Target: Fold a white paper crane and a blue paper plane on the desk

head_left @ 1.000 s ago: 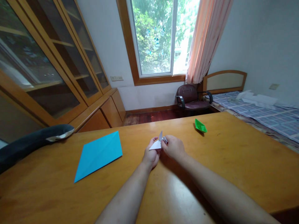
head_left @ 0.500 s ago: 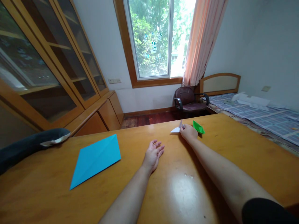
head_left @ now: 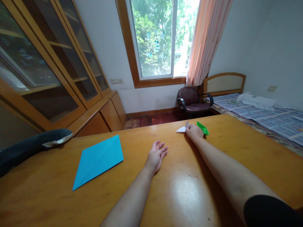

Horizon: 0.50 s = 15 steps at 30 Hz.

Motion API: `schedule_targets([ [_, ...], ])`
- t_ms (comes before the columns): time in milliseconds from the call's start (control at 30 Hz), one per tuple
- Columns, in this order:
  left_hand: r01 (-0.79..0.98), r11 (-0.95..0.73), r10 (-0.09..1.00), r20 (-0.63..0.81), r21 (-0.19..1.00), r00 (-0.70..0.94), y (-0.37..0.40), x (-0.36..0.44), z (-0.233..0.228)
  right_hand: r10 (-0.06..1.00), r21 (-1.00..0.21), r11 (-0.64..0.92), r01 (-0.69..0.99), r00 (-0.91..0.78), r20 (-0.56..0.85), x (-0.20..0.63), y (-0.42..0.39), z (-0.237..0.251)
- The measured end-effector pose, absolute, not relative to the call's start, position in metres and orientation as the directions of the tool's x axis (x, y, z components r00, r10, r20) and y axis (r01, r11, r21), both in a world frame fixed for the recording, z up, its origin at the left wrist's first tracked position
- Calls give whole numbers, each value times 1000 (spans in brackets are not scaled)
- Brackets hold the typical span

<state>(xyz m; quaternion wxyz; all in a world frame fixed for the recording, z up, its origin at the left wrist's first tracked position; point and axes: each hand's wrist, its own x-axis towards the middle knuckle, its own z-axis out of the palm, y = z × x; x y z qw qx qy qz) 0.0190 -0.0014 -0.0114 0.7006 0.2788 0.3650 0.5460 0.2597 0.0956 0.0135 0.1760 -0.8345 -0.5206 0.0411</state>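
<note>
My right hand point(head_left: 194, 132) reaches to the far edge of the wooden table point(head_left: 180, 186) and pinches a small folded white paper figure point(head_left: 182, 128), which rests low on the tabletop. A green folded paper boat point(head_left: 203, 128) sits just to the right of that hand, touching or nearly touching it. My left hand point(head_left: 157, 155) lies on the table near the middle, palm up, fingers loosely apart, holding nothing. A blue paper sheet point(head_left: 98, 160) folded into a kite shape lies flat to the left of the left hand.
A dark padded chair back point(head_left: 30, 145) rises at the table's left edge. Beyond the table stand a maroon armchair point(head_left: 192, 100), a bed point(head_left: 262, 113) on the right, glass-door cabinets point(head_left: 47, 69) on the left, and a window with a pink curtain point(head_left: 205, 41).
My right hand carried the white paper figure from the table's middle to the far edge beside the green boat. My left hand let go of it and now rests palm up.
</note>
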Motion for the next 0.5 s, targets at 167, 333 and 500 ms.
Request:
schedule_targets([
  [167, -558, 250, 968, -213, 791, 132, -2, 19, -11, 877, -349, -405, 845, 467, 114, 264, 96, 13],
  [333, -562, 245, 970, -205, 790, 134, -1, 19, -11, 871, -365, -415, 834, 480, 108, 263, 96, 13],
  [500, -557, 242, 970, -202, 795, 133, -1, 19, -12, 856, -394, -430, 812, 505, 106, 262, 96, 13],
])
